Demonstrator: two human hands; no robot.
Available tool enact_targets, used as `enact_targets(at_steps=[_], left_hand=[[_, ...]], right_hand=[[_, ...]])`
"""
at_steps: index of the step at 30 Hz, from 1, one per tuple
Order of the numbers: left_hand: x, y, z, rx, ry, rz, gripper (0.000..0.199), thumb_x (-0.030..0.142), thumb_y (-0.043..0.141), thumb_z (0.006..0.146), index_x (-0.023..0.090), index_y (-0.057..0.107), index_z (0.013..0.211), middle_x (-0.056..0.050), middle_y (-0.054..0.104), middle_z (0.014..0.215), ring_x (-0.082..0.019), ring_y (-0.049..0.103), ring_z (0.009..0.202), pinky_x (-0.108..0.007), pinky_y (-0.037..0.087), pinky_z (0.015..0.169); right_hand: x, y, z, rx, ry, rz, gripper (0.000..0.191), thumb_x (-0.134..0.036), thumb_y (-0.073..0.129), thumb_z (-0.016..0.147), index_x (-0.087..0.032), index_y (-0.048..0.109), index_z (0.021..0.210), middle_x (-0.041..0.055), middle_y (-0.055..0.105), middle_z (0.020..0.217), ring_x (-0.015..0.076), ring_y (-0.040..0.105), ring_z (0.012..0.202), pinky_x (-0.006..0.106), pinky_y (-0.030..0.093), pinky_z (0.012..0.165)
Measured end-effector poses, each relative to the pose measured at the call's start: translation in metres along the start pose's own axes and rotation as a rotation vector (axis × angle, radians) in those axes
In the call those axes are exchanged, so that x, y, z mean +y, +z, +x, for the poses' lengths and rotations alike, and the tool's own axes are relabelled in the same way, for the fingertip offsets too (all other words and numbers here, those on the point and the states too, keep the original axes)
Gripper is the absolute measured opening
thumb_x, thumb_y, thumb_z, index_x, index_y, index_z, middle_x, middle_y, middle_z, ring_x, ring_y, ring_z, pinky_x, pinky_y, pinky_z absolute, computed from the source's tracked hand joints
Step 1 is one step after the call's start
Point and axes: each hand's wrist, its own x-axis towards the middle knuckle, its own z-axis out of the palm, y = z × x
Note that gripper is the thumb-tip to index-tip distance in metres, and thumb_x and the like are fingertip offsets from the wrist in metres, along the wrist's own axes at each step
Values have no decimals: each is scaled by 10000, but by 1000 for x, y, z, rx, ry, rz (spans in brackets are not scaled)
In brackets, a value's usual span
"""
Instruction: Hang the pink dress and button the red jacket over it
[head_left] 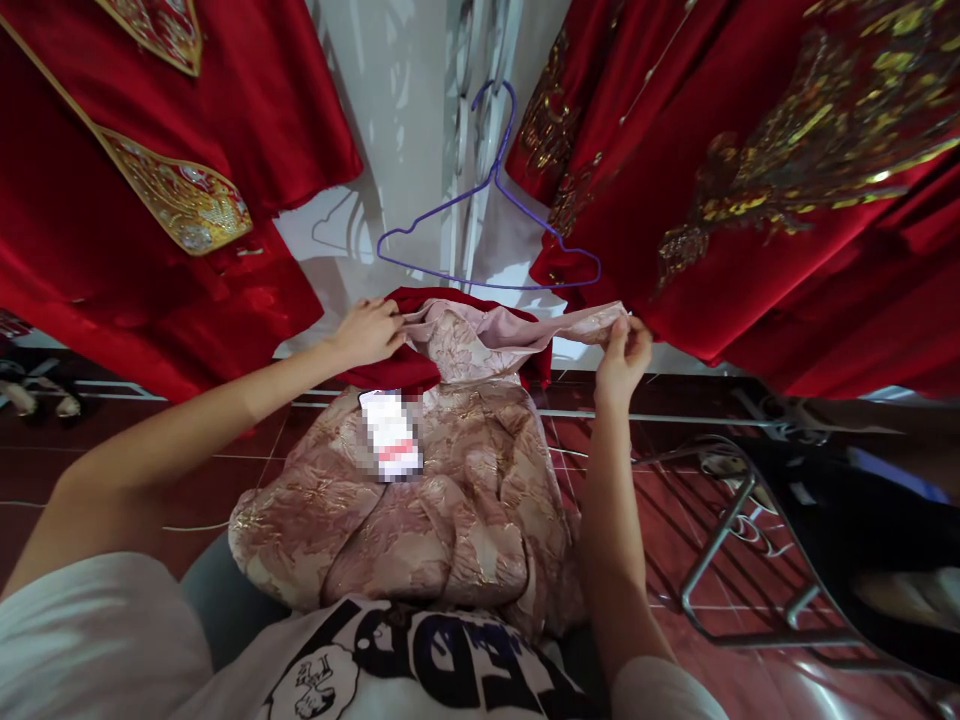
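Observation:
A pink floral brocade garment (457, 520) with gold threads lies spread across my lap. My left hand (373, 332) is closed on one side of its upper edge, where the pale lining shows. At the other side, my right hand (626, 350) pinches a corner of the same edge between thumb and fingers, so the cloth stretches between both hands. Red fabric (405, 371) lies behind and under the raised edge; whether it belongs to the garment I cannot tell. A phone (390, 435) with a lit, blurred screen rests on the brocade, nearer my left hand.
Straight ahead, a purple hanger (491, 180) hangs from a white metal rail. Red garments with gold embroidery hang at the left (292, 110) and right (675, 130). A metal-framed chair (712, 560) stands on the red tiled floor at right, near white cables. Shoes (45, 400) show at far left.

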Motion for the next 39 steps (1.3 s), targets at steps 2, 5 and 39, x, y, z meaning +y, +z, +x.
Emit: enact_targets(at_steps=[2,5,39], left_hand=[[-8,-8,12,92,-63,-62,386,277,440,988,106,745,1148,-189,672,1127,-352,627,1086,-534,508,977],[-6,-18,37,261,-20,-151,368,238,458,952,120,741,1154,-183,659,1212,-357,602,1168,-525,495,1007],[35,-8,42,238,346,-142,213,301,569,939,203,749,999,-124,631,1171,-327,544,1137,-481,392,987]], right_hand=[[1,3,0,-20,77,69,569,-781,486,844,-242,535,1020,59,612,1026,204,647,930,406,563,857],[-7,10,-5,-77,118,125,533,-775,495,842,-261,487,984,31,572,960,183,620,858,375,558,811],[-8,6,-1,-49,317,241,458,-664,623,821,-257,528,1008,29,657,1018,159,678,890,285,579,706]])
